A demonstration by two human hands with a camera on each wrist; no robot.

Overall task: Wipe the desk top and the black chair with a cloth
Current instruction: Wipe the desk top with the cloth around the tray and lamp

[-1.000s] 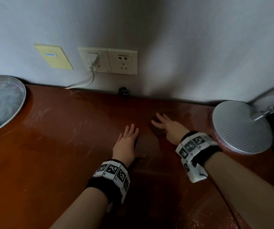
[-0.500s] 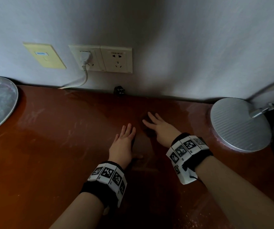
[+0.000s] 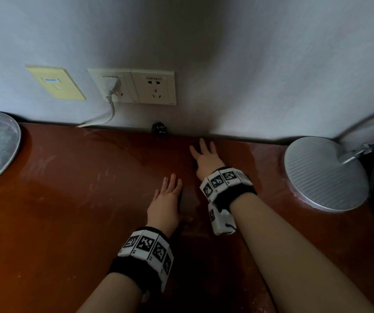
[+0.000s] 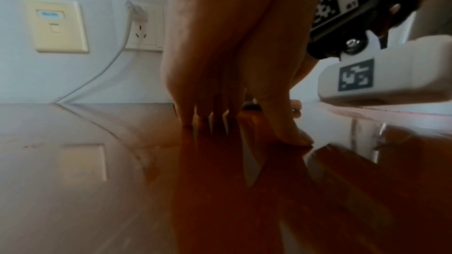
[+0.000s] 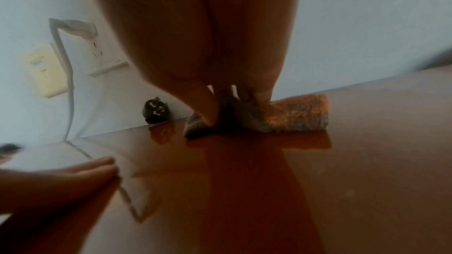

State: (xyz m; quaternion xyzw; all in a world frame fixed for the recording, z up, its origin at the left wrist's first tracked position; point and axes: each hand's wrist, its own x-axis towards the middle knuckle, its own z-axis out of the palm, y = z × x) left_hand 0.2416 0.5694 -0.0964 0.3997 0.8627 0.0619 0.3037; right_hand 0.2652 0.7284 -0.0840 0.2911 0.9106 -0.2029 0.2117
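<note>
The right hand is pressing the cloth flat under straightened fingers at the desk's far edge, about 12 o'clock, touching the wall line — the cloth's long axis is running along the wall toward 3 o'clock. The left hand is lying flat and empty at 7 o'clock of it. No containers are showing — only a lamp base at 3 o'clock.
</note>
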